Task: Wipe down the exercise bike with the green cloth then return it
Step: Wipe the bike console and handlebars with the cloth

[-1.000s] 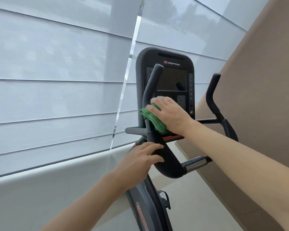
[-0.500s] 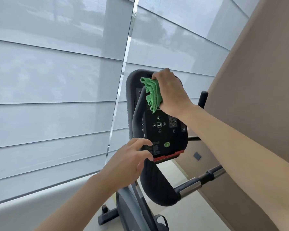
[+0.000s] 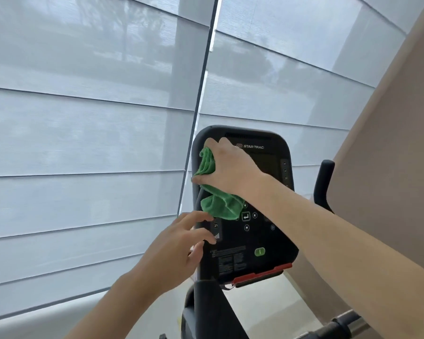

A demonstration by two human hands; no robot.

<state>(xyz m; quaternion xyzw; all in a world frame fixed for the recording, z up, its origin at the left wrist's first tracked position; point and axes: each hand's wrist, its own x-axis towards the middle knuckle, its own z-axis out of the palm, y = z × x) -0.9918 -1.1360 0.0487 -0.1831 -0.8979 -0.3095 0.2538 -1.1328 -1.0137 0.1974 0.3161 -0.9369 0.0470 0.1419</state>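
Note:
The exercise bike's black console (image 3: 262,243) fills the lower middle of the view, with a dark screen, buttons and a red strip along its bottom edge. My right hand (image 3: 230,167) is shut on the bunched green cloth (image 3: 218,204) and presses it against the console's upper left corner, with part of the cloth hanging down over the buttons. My left hand (image 3: 174,255) is open with fingers spread, its fingertips touching the console's left edge, just below the cloth. The bike's lower frame is mostly out of view.
Pale window blinds (image 3: 83,143) cover the whole background behind the bike. A beige wall (image 3: 389,167) slants close on the right. A black handlebar tip (image 3: 324,182) rises right of the console, and a chrome-and-black bar (image 3: 340,324) crosses the bottom right.
My right hand carried the cloth up from the console's lower part to its top, then across to the upper left corner. My left hand let go of the handlebar and opened by the console's left edge.

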